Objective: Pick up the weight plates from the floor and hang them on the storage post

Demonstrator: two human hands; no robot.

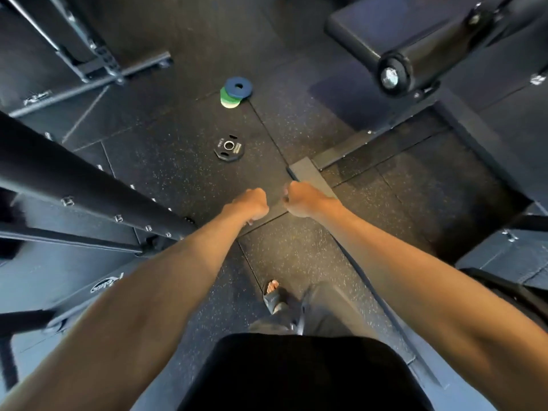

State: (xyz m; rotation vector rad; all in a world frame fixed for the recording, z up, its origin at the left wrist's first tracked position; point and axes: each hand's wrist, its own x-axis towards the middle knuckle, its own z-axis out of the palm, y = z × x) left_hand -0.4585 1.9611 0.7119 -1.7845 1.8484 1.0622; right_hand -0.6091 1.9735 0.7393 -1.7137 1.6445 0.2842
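— Plates, where are they?
— All on the floor (178, 179), none lifted. Black plate (229, 147) lies flat on the speckled rubber, alone, ahead of both hands. Further out there's a small stack: blue plate (238, 87) on top, green plate (227, 95) under it, pale plate (229, 104) lowest. Each lower one pokes out toward the person.
— Stack touching the black one?
— No, well apart.
— Hands?
— Left hand (250, 203) and right hand (299, 200) both reach forward on straight bare arms. Fingers are curled into fists, with nothing in either. Knuckles sit near each other with a narrow gap, not touching. Both stop short of the black plate.
— Around that?
— Grey flat foot (311, 176) of a machine lies on the floor just past the right hand. Thick black rack upright (74, 179) slants in on the person's left, with bolts (118, 218) along the base beside it. Far right, up top: black pad (355, 25) and a padded roller (430, 57) with a shiny metal end cap. Below the hands, one foot in a dark sandal (274, 296), toes showing.
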